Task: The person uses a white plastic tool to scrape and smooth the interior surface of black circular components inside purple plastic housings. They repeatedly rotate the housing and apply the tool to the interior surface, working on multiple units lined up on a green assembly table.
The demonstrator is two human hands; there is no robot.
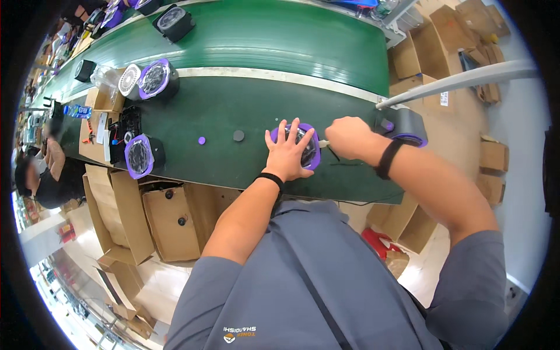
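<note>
The left hand (284, 155) spreads wide over the purple-rimmed unit (317, 153) on the tabletop (204, 111); the right hand (350, 137), fisted, grips a pale piece (324, 143) beside it. Brace firmly, work squarely.

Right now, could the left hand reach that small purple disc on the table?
Likely yes, once the left hand leaves the purple-rimmed device: only a grey disc lies before the purple disc.
</note>
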